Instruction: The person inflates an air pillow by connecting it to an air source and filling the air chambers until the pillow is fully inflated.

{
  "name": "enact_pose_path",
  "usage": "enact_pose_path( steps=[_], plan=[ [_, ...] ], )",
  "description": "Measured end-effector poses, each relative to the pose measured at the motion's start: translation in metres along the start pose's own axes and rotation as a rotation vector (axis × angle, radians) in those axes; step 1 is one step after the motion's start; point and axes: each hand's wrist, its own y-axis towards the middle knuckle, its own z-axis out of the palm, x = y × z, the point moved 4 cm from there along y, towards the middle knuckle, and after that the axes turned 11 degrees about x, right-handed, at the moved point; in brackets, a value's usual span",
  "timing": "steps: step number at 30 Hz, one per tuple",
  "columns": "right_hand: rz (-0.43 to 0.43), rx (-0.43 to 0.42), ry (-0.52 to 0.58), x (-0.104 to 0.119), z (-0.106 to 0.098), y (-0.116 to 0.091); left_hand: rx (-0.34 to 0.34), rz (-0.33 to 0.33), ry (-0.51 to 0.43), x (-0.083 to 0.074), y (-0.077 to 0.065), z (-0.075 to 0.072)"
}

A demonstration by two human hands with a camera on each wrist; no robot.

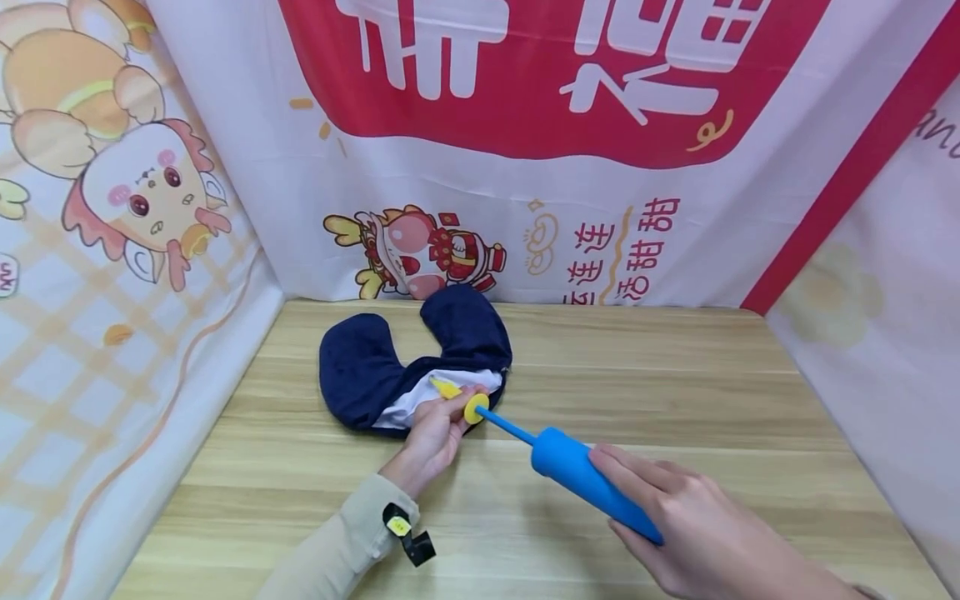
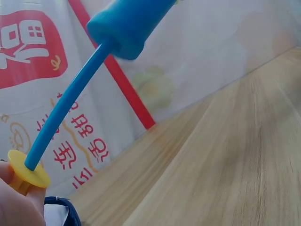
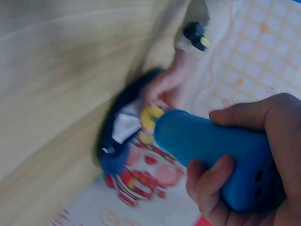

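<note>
A navy U-shaped neck pillow (image 1: 356,358) lies on the table, its cover parted along the near side over white inner fabric (image 1: 405,404). Over that opening, my left hand (image 1: 433,429) holds the yellow nozzle end (image 1: 476,407) of a hand air pump, the yellow tip pointing toward the pillow. My right hand (image 1: 690,521) grips the blue pump barrel (image 1: 588,475), fingers wrapped round it in the right wrist view. A stretch of thin blue rod (image 2: 66,108) shows between barrel and yellow flange, so the pump is drawn out. Whether the tip enters a valve, I cannot tell.
The light wooden table (image 1: 637,367) runs back to a printed white and red cloth (image 1: 540,108). Patterned cloths also hang at the left (image 1: 150,350) and right (image 1: 862,317). A small black strap device (image 1: 405,529) sits on my left sleeve.
</note>
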Motion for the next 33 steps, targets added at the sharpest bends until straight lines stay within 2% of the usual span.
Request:
enact_pose_path(
  steps=[3,5,8,11,17,20,23,27,33],
  plan=[
    [0.035,0.002,-0.009,-0.002,-0.007,-0.011,0.008,0.0,-0.018,0.0,-0.001,0.002],
    [0.026,-0.024,-0.032,0.001,-0.012,-0.008,0.01,0.009,-0.033,0.0,-0.003,0.006],
    [-0.031,-0.13,-0.093,0.015,-0.016,0.009,-0.003,0.034,-0.059,0.001,-0.007,0.012],
    [-0.075,-0.217,-0.146,0.029,-0.01,0.029,-0.021,0.04,-0.055,0.004,-0.012,0.018],
    [-0.103,-0.252,-0.145,0.029,0.014,0.071,-0.028,0.009,-0.004,0.011,-0.02,0.024],
    [-0.123,-0.235,-0.137,0.023,0.024,0.08,-0.018,-0.009,0.021,0.013,-0.02,0.025],
    [-0.12,-0.19,-0.108,0.018,0.022,0.074,0.015,-0.025,0.038,0.015,-0.016,0.025],
    [-0.095,-0.134,-0.075,0.012,0.011,0.05,0.049,-0.014,0.02,0.012,-0.011,0.021],
    [-0.046,-0.089,-0.034,0.004,-0.004,0.009,0.008,-0.015,-0.012,0.005,-0.004,0.011]
  ],
)
